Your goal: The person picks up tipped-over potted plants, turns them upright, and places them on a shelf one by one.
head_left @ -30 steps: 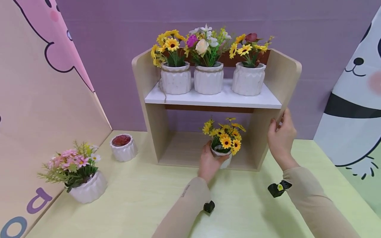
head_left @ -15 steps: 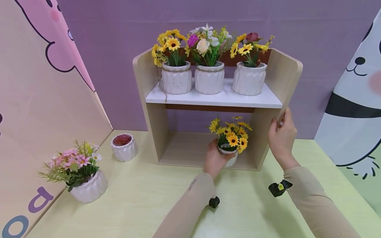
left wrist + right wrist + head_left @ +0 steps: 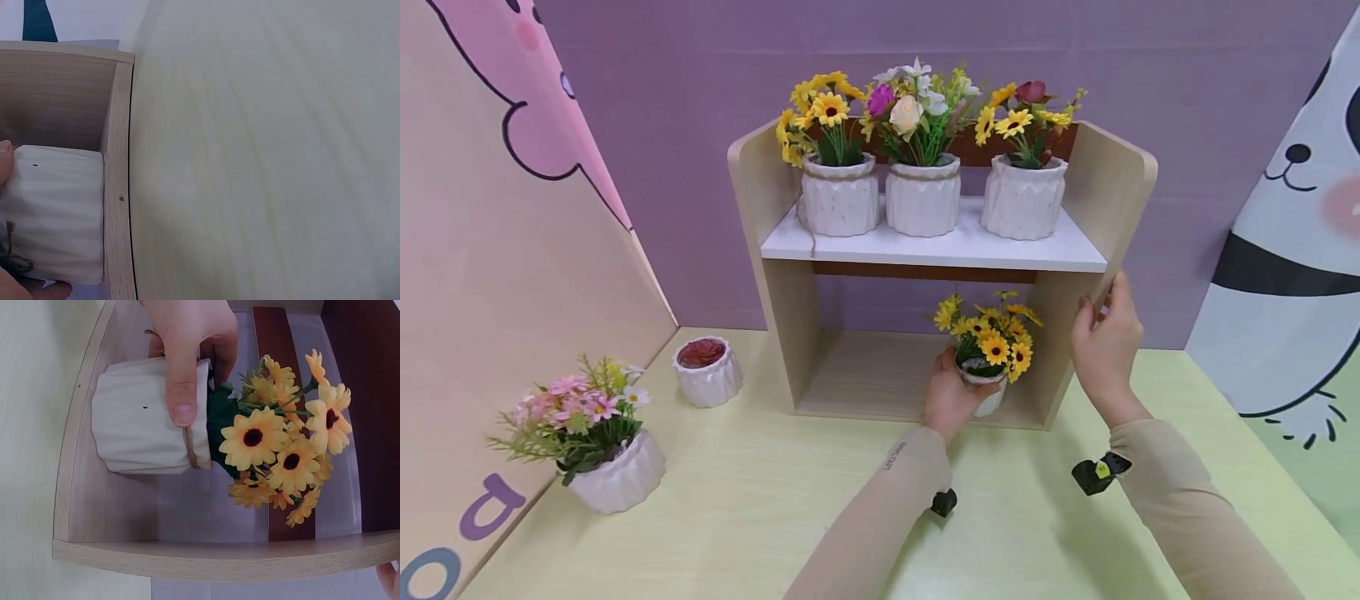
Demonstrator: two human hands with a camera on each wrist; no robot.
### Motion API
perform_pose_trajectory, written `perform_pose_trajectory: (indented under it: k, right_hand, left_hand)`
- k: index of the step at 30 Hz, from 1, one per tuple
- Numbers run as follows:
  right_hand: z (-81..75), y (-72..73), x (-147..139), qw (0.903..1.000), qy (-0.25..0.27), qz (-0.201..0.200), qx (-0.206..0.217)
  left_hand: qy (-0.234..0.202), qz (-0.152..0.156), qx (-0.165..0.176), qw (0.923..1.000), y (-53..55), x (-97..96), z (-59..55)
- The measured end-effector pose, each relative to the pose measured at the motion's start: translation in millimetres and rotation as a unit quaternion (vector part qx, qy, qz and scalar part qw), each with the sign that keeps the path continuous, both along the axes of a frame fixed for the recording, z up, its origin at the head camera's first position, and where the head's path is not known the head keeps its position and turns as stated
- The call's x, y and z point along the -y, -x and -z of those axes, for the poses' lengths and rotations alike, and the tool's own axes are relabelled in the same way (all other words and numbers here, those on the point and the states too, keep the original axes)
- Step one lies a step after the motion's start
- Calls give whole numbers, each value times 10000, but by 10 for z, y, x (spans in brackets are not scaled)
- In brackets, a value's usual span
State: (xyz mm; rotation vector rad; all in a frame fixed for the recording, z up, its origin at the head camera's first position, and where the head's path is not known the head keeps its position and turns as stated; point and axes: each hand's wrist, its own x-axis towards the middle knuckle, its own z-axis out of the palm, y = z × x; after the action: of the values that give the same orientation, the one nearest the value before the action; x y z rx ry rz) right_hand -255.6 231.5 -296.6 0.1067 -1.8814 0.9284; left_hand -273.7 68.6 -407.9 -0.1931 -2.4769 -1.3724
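My left hand [image 3: 951,396] grips a white ribbed pot [image 3: 150,419] of yellow sunflowers [image 3: 992,337] by its rim, thumb across the front. The pot is upright inside the lower compartment of a wooden shelf [image 3: 917,417], toward its right side. In the left wrist view, the pot [image 3: 59,212] sits just behind the shelf's front edge, with a thumb and fingertips at the left border. My right hand [image 3: 1108,346] holds the front edge of the shelf's right side panel [image 3: 1108,200]. Only a bit of that hand [image 3: 390,581] shows in the right wrist view.
Three white flower pots [image 3: 922,200] stand on the shelf's upper board [image 3: 925,250]. On the table's left are a small pot with a red succulent [image 3: 709,383] and a pot of pink flowers [image 3: 617,471]. A purple backdrop [image 3: 700,167] rises behind.
My left hand has carried the sunflower pot to the right and a little deeper into the lower compartment. The right hand keeps its place on the side panel.
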Motion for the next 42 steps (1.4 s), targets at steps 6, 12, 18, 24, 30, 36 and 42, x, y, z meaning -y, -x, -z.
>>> perform_pose_trajectory:
  k: [6,12,18,24,30,36,42]
  right_hand:
    - [-10,25,23,10000,-45,-2,-26]
    - [-7,27,65,9999,-5,-103,63]
    - [8,29,64,9999,2,-106,130]
    - [20,13,61,9998,55,-115,176]
    - [31,1,59,9999,79,-87,106]
    - [13,-8,58,9999,80,-113,96]
    - [7,-24,32,10000,86,-16,46]
  left_hand:
    - [4,6,-50,10000,20,-5,-23]
    - [-1,-88,131,9999,48,-49,4]
    - [118,-218,10,9997,54,-115,17]
    - [258,-136,-60,9996,59,-115,27]
    - [291,15,62,9996,27,-96,26]
    - [139,179,284,9993,-40,-52,21]
    - [6,284,105,9995,-124,-31,35]
